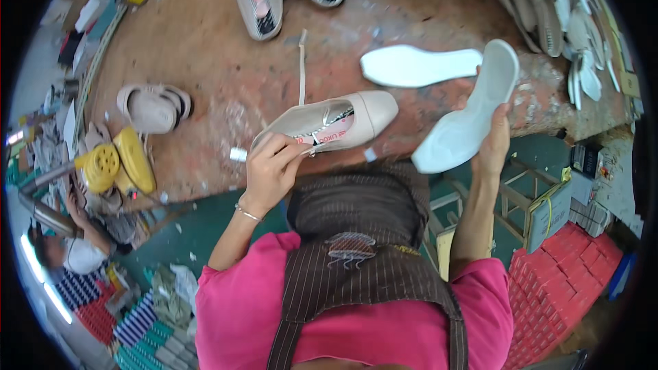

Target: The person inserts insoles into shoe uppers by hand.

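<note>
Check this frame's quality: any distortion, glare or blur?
In the head view, the table curves toward the black rim; the light strip at lower left glares; the flat-lying white sole looks nearly washed out; the shoe at the left hand looks fairly sharp.

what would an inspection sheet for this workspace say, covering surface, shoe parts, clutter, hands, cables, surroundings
Surface: worn brown tabletop, scuffed and stained
Job's things: beige square-toed shoe near the front edge; white moulded sole, held up; flat white sole-shaped piece lying on the tabletop
Clutter: two beige shoes beyond; narrow beige strip; yellow shoe-shaped block at left
Hands: left hand pinching at the shoe's opening; right hand gripping the moulded sole
Cables: nothing seen
Surroundings: green floor; stacked red boxes at right; another person at far left
</note>
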